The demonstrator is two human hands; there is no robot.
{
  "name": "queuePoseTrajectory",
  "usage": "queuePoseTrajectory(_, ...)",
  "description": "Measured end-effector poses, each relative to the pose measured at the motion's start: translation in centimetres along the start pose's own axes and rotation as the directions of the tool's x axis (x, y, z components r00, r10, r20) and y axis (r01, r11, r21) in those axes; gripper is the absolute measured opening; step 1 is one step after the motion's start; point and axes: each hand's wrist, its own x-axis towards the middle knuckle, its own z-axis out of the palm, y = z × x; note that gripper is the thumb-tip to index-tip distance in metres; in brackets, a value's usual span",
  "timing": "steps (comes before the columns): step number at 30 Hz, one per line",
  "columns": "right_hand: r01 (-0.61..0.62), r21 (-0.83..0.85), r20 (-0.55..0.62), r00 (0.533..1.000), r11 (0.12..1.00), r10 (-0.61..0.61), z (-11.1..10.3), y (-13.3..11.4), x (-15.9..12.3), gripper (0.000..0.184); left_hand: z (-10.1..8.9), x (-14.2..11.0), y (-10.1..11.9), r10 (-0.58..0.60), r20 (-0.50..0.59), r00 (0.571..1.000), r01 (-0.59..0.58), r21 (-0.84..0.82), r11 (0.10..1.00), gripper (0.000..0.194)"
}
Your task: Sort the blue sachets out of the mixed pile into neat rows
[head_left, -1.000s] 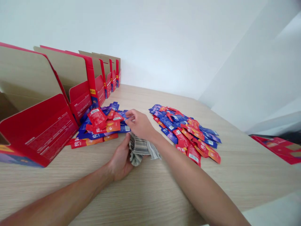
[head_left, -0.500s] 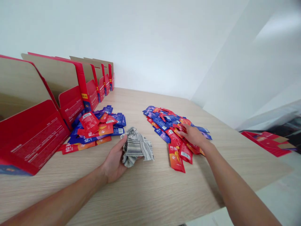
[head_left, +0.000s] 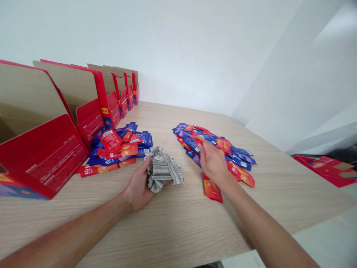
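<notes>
My left hand (head_left: 139, 188) is closed around a crumpled grey-and-white striped cloth (head_left: 166, 167), just above the table. To the right, my right hand (head_left: 213, 160) is over a loose pile of red and blue sachets (head_left: 237, 152). Its thumb and fingers pinch the end of a red sachet (head_left: 197, 139); most of that sachet is hidden by the hand. One red-orange sachet (head_left: 213, 191) sticks out from the pile toward me, partly under my wrist. Left of the cloth lies a second heap of red and blue sachets (head_left: 122, 149).
A row of open red cardboard boxes (head_left: 58, 152) stands along the left side, running back to the white wall (head_left: 181, 56). Off the right edge of the wooden table (head_left: 167, 230), a red box (head_left: 326, 167) holds red pieces.
My right hand has moved left across the pile, from its right part to its middle, with a red sachet pinched in it. My left hand still holds the cloth in nearly the same place.
</notes>
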Motion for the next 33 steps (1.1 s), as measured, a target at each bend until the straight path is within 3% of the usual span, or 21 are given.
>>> queuePoseTrajectory(4, 0.171, 0.267, -0.068, 0.985, 0.948, -0.158, 3.0, -6.5, 0.5, 0.045, -0.2, 0.0, 0.3, 0.024, -0.012, 1.000, -0.025, -0.066, 0.998, 0.047)
queuePoseTrajectory(10, 0.197, 0.347, 0.225, 0.932, 0.917, -0.285, 6.0, -11.0, -1.2, 0.059, -1.1, 0.6, 0.5, 0.120, -0.048, 0.992, -0.127, -0.179, 0.976, 0.041)
queuePoseTrajectory(13, 0.217, 0.334, 0.279, 0.907, 0.917, -0.316, 6.5, -11.6, -2.6, 0.069, -1.2, 0.9, 0.6, 0.165, -0.074, 0.984, -0.176, -0.186, 0.967, 0.041)
queuePoseTrajectory(17, 0.267, 0.293, 0.233, 0.911, 0.918, -0.339, 6.4, -11.9, -3.6, 0.072, -1.1, 1.0, 0.8, 0.181, -0.102, 0.978, -0.199, -0.211, 0.957, 0.041)
queuePoseTrajectory(23, 0.393, 0.270, 0.131, 0.889, 0.879, -0.438, 5.3, -11.8, -4.0, 0.054, -1.1, 0.4, 1.3, 0.096, -0.165, 0.982, -0.126, -0.183, 0.975, 0.037)
queuePoseTrajectory(26, 0.394, 0.304, 0.076, 0.898, 0.868, -0.434, 4.5, -11.5, -3.4, 0.049, -0.8, 0.2, 1.4, 0.095, -0.143, 0.985, -0.119, -0.167, 0.979, 0.036)
queuePoseTrajectory(29, 0.329, 0.342, 0.033, 0.932, 0.880, -0.361, 4.0, -11.3, -2.9, 0.058, -0.4, 0.1, 1.3, 0.139, -0.096, 0.986, -0.154, -0.182, 0.971, 0.037)
queuePoseTrajectory(33, 0.354, 0.255, 0.027, 0.928, 0.900, -0.372, 4.2, -11.8, -3.1, 0.052, -0.4, -0.3, 1.4, 0.105, -0.054, 0.993, -0.113, -0.182, 0.977, 0.041)
